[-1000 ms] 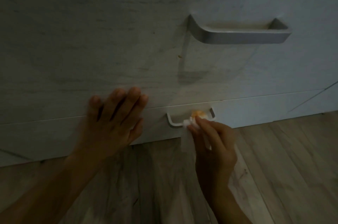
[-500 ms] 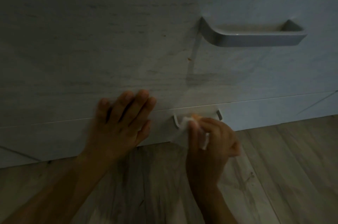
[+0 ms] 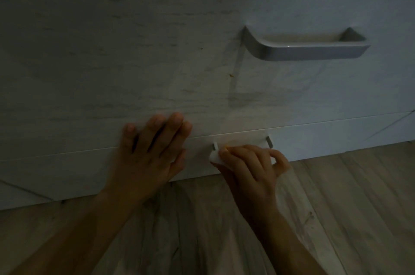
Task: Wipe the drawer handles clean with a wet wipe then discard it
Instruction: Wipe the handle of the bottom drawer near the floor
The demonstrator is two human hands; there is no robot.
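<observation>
The light is dim. The left hand (image 3: 155, 151) lies flat at about 7 o'clock from the middle of the view. Its fingers are straight and close together and point up toward 1 o'clock. It holds nothing. Its fingertips rest on the upper drawer front (image 3: 112, 50) and its palm covers the seam and the top of the lower drawer front (image 3: 67, 173). The forearm runs down to the bottom left corner.

Just to the right of that hand, at its 3 o'clock, a white wet wipe (image 3: 214, 158) shows as a small folded edge. It sits against the left end of the lower handle (image 3: 269, 141), a small pale handle fixed just under the seam. Only the handle's two short posts and a pale strip between them can be seen, because the right hand (image 3: 251, 167) covers the rest. This hand is at about 5 o'clock from the middle, its fingers curled over the wipe and the handle bar, gripping the wipe against it. The thumb is hidden. A small orange mark shows at the fingertips, but what it is cannot be told.

A tiny orange speck (image 3: 231, 75) sits on the upper drawer front, at 12 o'clock from the wipe. Further right, at 2 o'clock from the middle, is the upper handle (image 3: 303, 50), a wide grey bar with curved ends, well apart from both hands. A wooden floor (image 3: 336, 207) fills the lower right.
</observation>
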